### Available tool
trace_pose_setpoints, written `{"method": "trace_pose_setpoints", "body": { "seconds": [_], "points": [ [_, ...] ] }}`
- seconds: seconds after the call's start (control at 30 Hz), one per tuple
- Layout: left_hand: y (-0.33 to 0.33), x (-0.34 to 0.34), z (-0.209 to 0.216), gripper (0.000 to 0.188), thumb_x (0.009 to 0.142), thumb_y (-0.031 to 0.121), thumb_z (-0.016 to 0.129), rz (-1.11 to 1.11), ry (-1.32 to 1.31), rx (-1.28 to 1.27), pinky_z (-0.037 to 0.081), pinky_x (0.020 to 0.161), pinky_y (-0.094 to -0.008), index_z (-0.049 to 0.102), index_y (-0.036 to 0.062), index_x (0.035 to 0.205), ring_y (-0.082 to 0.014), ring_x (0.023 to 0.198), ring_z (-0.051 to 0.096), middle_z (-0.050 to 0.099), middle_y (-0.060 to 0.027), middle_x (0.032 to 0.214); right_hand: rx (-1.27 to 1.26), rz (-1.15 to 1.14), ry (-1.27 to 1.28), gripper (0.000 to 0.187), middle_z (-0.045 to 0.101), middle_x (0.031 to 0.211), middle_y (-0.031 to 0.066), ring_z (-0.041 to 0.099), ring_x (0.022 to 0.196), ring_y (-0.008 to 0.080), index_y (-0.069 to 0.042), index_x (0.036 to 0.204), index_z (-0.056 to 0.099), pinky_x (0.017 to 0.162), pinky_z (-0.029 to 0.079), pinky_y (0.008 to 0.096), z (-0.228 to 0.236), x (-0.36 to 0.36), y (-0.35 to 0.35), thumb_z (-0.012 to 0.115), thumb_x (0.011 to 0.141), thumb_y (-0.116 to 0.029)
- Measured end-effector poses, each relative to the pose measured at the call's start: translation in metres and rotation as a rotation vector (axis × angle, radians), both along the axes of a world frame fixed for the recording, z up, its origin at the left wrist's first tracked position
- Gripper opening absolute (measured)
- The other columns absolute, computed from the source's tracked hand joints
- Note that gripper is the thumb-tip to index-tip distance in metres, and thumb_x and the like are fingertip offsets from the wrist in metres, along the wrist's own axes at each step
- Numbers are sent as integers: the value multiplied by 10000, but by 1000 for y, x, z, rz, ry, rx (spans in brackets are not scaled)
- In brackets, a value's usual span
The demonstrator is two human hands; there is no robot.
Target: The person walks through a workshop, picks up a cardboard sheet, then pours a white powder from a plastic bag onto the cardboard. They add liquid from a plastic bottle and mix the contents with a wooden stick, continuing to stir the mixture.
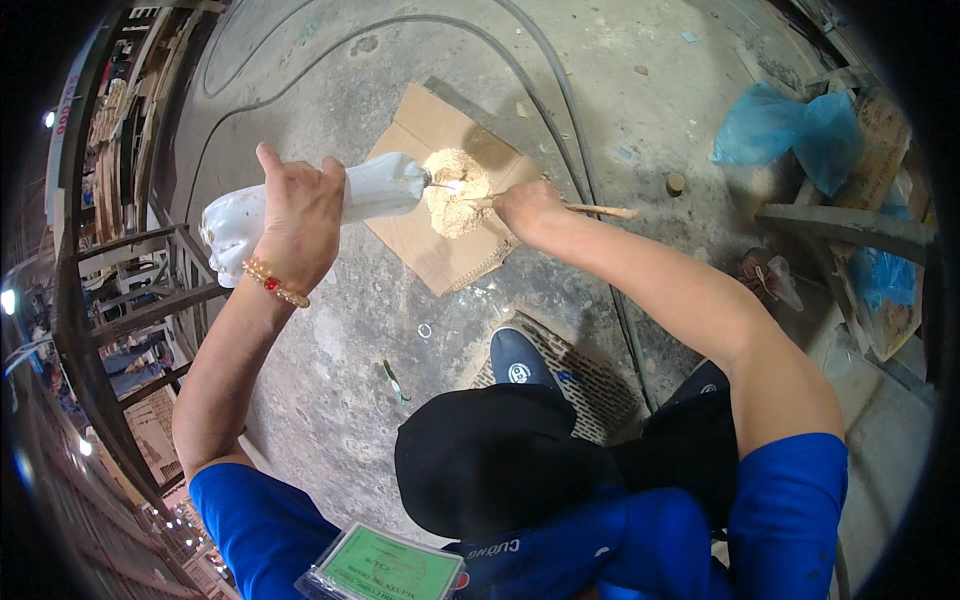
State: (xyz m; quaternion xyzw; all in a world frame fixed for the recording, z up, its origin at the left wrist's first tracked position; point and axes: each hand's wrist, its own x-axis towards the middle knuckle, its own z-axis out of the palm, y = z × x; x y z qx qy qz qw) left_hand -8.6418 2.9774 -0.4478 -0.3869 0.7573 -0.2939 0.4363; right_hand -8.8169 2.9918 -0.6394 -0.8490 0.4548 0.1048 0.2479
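Note:
My left hand (303, 215) is wrapped round a white plastic bottle (385, 188), which lies tipped on its side with its neck toward the right. White liquid runs from the neck onto a heap of pale sawdust-like powder (455, 212). That heap rests on a flattened piece of brown cardboard (425, 125) on the floor. My right hand (530, 212) is closed round a thin wooden stick (600, 210); its left end reaches into the powder, and the other end sticks out behind my hand.
Dark cables (480, 35) curve across the concrete floor behind and right of the cardboard. A blue plastic bag (765, 125) hangs by a wooden frame (850, 225) at right. Metal racks (125, 240) stand at left. My shoe (520, 358) is on a patterned mat (590, 385).

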Motion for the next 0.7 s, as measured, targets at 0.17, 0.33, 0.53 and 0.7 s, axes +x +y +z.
{"method": "trace_pose_setpoints", "body": {
  "seconds": [0.17,0.33,0.53,0.7],
  "points": [
    [-2,8,4,430,744,24,575,84,114,57,214,1039,-555,448,53,1154,-239,946,549,564,-79,845,23,-3,27,211,678,984,99,657,923,231,-56,952,689,690,548,357,3,0,-1,571,779,-78],
    [0,20,5,378,713,23,629,73,201,68,236,1039,-556,476,73,1056,-240,908,565,574,-51,818,30,-6,28,212,676,986,100,655,927,233,-55,954,688,698,549,356,6,1,0,572,778,-77],
    [0,40,10,391,660,83,718,108,396,97,276,1035,-506,502,88,986,-245,821,605,596,-70,724,-9,-23,20,203,678,965,107,658,910,235,-52,940,689,707,544,348,3,1,2,554,792,-79],
    [6,53,8,407,671,154,738,305,428,148,338,994,-486,554,110,1031,-278,780,636,645,-122,745,-24,-9,-24,185,682,941,109,661,894,237,-48,914,689,708,538,350,1,-1,3,548,799,-83]
  ]
}}
